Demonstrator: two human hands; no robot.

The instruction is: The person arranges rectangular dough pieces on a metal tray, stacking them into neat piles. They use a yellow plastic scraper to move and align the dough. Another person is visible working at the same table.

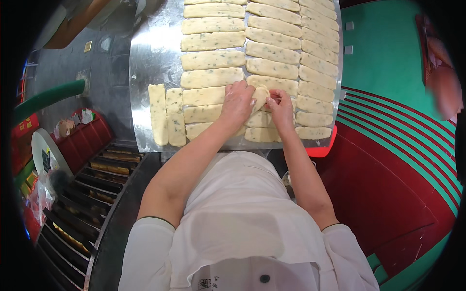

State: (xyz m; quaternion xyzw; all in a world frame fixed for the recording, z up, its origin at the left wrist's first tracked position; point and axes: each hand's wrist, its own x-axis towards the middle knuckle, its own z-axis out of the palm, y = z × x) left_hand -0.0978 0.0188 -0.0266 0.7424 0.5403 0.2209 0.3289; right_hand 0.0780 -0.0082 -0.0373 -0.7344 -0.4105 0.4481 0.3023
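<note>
Between my two hands a pale dough strip (pixel 260 96) flecked with green is partly lifted and bent. My left hand (pixel 236 103) grips its left side, fingers curled over the dough. Pinching the right edge are the thumb and fingers of my right hand (pixel 282 108). Around them, flat dough strips lie crosswise in three columns: a left column (pixel 213 60), a middle column (pixel 273 51) and a right column (pixel 317 74). My forearms and hands cover parts of the nearest strips. Two more strips (pixel 158 114) lie lengthwise at the left.
The strips lie on a shiny metal tabletop (pixel 154 69). To the lower left stands a dark slatted rack (pixel 109 174) with browned pieces between its bars. A red plastic edge (pixel 322 145) juts out under the table's right corner. Another person's arm (pixel 78 25) shows at the upper left.
</note>
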